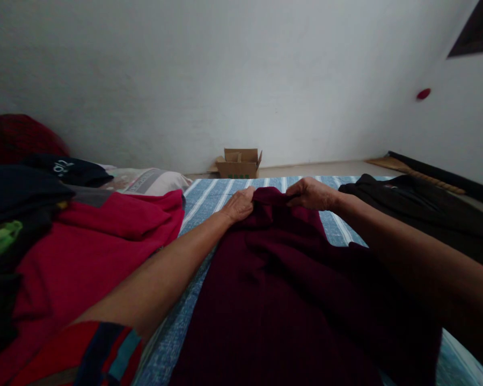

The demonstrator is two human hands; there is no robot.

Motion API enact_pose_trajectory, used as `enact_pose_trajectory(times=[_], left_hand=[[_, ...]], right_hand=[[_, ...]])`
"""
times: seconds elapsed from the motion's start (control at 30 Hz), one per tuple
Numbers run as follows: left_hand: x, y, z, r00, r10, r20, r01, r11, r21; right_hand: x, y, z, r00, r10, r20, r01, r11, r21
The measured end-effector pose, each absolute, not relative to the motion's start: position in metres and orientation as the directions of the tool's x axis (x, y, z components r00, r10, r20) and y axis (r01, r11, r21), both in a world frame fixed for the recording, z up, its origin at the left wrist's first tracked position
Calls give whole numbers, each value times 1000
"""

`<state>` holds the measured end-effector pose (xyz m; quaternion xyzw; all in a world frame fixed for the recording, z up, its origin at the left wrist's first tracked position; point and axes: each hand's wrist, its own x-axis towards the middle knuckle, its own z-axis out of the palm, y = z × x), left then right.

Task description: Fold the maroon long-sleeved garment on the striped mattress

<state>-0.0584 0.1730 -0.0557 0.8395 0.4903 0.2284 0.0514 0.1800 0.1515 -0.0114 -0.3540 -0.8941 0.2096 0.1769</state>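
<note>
A dark maroon garment (265,300) lies spread over a blue-and-white striped cloth (205,198), its body reaching toward me; its exact kind is hard to tell. At its far edge my left hand (240,205) pinches the fabric on the left side. My right hand (309,194) grips the same edge a short way to the right, fingers closed on it. Between the two hands the edge is lifted and bunched, with creases running down below it.
On the left lie a pink-red garment (116,230), dark folded clothes (20,193) and a pale printed bag (148,181). A black garment (418,209) rests at the right. Beyond the cloth, an open cardboard box (238,169) stands by the white wall (241,80).
</note>
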Motion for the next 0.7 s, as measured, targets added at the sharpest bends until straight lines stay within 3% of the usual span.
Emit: enact_pose_trajectory(times=[0.1, 0.2, 0.27, 0.33, 0.47, 0.7], left_hand=[[-61, 164, -50, 362, 894, 265, 723, -448, 525], [-60, 158, -40, 235, 971, 47, 504, -163, 848], [-57, 158, -34, 180, 980, -89, 320, 28, 947], [-51, 161, -31, 133, 978, -159, 204, 130, 970], [-36, 173, -33, 42, 980, -193, 135, 185, 973], [-29, 182, -34, 100, 942, -320, 16, 321, 947]], right_hand=[[183, 140, -17, -727, 656, 206, 550, 735, -397], [186, 126, -24, -774, 580, 254, 532, 813, -238], [186, 118, -27, -806, 528, 268, 507, 849, -150], [185, 112, -29, -823, 505, 262, 500, 861, -89], [184, 104, -32, -835, 491, 250, 505, 863, -9], [185, 99, -40, -838, 476, 265, 497, 868, 14]])
